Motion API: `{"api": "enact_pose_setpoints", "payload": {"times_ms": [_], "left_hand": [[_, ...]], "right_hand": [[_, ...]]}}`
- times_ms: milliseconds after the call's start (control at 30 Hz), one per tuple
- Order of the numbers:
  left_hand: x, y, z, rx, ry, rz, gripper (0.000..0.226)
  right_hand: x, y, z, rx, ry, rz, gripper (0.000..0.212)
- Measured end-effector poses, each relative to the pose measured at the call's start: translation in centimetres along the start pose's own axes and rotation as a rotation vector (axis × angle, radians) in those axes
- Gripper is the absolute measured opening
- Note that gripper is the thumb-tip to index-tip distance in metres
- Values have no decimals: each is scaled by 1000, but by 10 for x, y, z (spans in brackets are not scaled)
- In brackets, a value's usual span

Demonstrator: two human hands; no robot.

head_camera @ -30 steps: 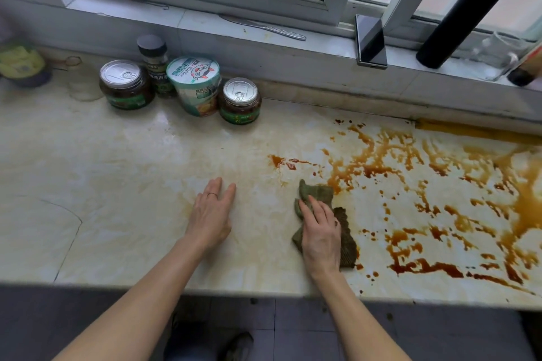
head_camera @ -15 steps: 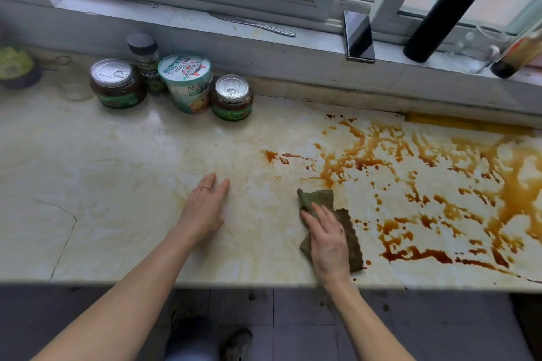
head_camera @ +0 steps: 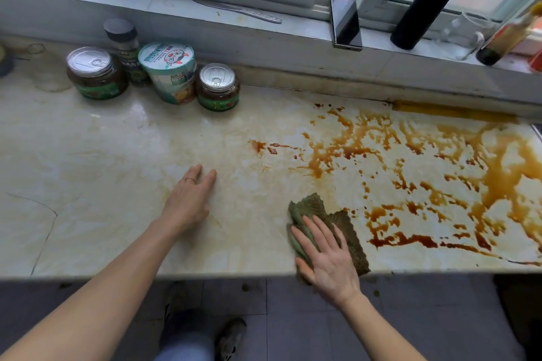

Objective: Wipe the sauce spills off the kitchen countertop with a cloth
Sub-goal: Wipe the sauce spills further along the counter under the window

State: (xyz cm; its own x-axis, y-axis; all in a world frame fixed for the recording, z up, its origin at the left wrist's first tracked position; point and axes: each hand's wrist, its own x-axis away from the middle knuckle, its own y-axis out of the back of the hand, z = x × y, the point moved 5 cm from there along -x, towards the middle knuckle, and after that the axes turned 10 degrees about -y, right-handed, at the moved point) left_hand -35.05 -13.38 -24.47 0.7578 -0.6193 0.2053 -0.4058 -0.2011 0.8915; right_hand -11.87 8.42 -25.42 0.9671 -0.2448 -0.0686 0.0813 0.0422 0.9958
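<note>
Brown sauce spills (head_camera: 434,173) streak the right half of the pale marble countertop (head_camera: 123,173). A crumpled green cloth (head_camera: 311,211) lies at the counter's front edge, just left of the spills. My right hand (head_camera: 325,258) presses flat on the cloth with fingers spread, its heel hanging past the front edge. My left hand (head_camera: 189,199) rests palm down on the bare counter to the left, holding nothing, a ring on one finger.
Two lidded jars (head_camera: 95,73) (head_camera: 217,86), a dark-capped bottle (head_camera: 124,47) and a paper cup (head_camera: 170,70) stand at the back left. On the window sill are a phone (head_camera: 345,23), a knife (head_camera: 243,10), a black pipe (head_camera: 431,0) and a sauce bottle (head_camera: 507,38).
My right hand has dragged the cloth toward me to the counter's front edge, leaving a wiped patch behind it. My left hand has stayed in place.
</note>
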Motion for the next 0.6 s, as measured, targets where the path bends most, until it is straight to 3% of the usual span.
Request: {"api": "enact_pose_setpoints", "payload": {"times_ms": [133,267,467,533,600], "left_hand": [[-1,-1,-2,-19,7,5,75],[-1,1,-2,-10,1,28,75],[0,4,-3,-9,-3,27,73],[1,5,-4,-2,-2,26,72],[2,5,-6,3,-3,32,71]], "right_hand": [[1,15,-45,-8,-212,-17,53],[1,18,-25,-187,-347,-119,43],[-17,12,45,-219,-113,-108,39],[-17,10,33,-227,-71,-64,41],[-17,10,3,-230,-142,-38,43]]}}
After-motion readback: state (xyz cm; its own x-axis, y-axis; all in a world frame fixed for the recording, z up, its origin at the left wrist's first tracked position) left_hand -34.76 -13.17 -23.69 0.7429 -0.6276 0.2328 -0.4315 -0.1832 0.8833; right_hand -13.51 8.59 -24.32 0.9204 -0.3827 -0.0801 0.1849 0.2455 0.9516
